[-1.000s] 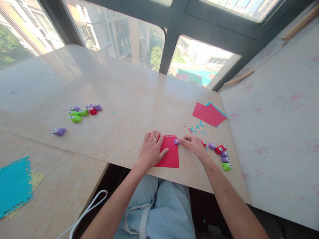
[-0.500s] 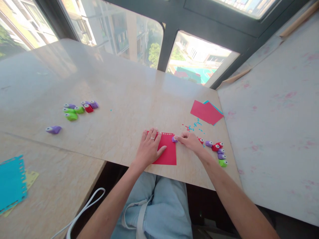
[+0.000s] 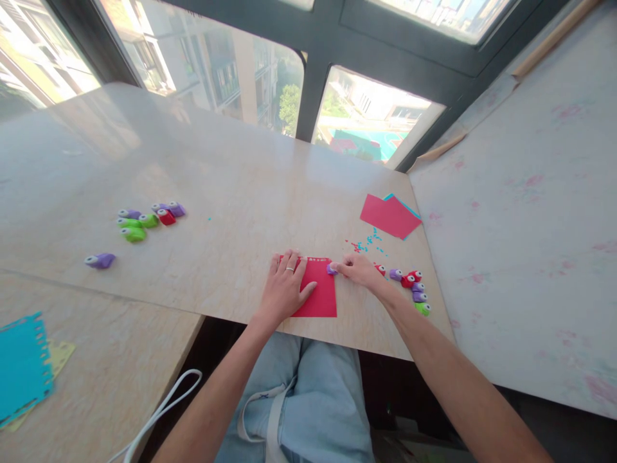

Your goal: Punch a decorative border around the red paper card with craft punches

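Here, in the head view, the left hand [image 3: 284, 287] lies flat and open on a red paper sheet [image 3: 318, 297], with the fingers spread and pointing to the far side. A ring is on one finger. The sheet lies on the table [image 3: 241, 193] close to its near edge, about in the middle of that edge. Along the far edge of the sheet a row of small holes shows.

The right hand [image 3: 359, 271] is closed, and its fingertips pinch a small purple punch [image 3: 331, 269] that sits at the far right corner of the sheet, touching the paper.

Just beside the right hand, toward the right edge of the table, lies a group of small punches [image 3: 413, 289] in red, purple and green, close together. A little farther, small blue and red paper bits [image 3: 367, 242] lie scattered. Beyond them, near the right edge, a stack of paper [image 3: 389, 215] rests, red on top and blue under it.

On the left part of the table, well apart from the hands, there is a second group of punches [image 3: 147, 220], and one purple punch [image 3: 99, 260] lies alone nearer to the near edge. At the lower left, on another surface, a blue sheet [image 3: 22, 366] with a punched border lies over a yellow one [image 3: 60, 355].
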`<state>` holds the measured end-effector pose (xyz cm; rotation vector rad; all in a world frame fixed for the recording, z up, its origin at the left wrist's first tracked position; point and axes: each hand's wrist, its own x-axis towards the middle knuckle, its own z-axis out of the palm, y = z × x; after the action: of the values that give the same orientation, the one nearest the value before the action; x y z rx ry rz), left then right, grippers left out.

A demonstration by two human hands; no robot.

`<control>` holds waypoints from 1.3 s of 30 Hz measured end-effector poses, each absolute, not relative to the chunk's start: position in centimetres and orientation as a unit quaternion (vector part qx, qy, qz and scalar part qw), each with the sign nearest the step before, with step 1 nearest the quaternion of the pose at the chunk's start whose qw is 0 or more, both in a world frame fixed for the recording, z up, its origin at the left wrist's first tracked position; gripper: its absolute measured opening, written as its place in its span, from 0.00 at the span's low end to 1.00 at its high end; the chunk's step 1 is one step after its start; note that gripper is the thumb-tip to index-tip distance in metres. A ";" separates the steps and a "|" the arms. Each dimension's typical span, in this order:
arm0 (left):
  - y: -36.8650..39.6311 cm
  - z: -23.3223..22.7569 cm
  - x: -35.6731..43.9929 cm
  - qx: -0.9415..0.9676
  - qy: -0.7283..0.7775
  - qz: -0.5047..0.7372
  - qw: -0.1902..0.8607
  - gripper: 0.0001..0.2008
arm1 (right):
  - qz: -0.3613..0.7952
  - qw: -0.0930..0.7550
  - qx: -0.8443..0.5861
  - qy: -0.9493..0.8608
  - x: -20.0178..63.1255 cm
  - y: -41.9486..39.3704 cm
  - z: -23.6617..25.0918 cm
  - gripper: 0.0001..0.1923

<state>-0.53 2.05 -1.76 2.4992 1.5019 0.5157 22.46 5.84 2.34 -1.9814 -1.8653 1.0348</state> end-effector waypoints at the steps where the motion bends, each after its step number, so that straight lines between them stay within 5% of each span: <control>1: 2.1 -1.8 -0.5 0.841 0.505 0.171 0.088 0.30 | 0.357 0.113 -0.677 -0.633 22.5 5.9 2.3 0.21; 15: 1.9 -1.8 -0.5 0.838 0.508 0.178 0.085 0.29 | 0.454 0.181 -0.659 -0.571 22.6 4.9 2.6 0.32; 26: 1.9 -1.7 -0.8 0.834 0.504 0.200 0.099 0.27 | 0.417 0.221 -0.660 -0.584 22.4 3.6 2.2 0.32; 39: 1.4 -2.0 -0.9 0.832 0.509 0.204 0.079 0.26 | 0.270 0.203 -0.645 -0.686 22.6 2.1 1.7 0.17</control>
<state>-0.91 1.39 -2.03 2.4913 1.5234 0.6113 22.60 2.11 1.71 -1.7992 -1.9146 0.7522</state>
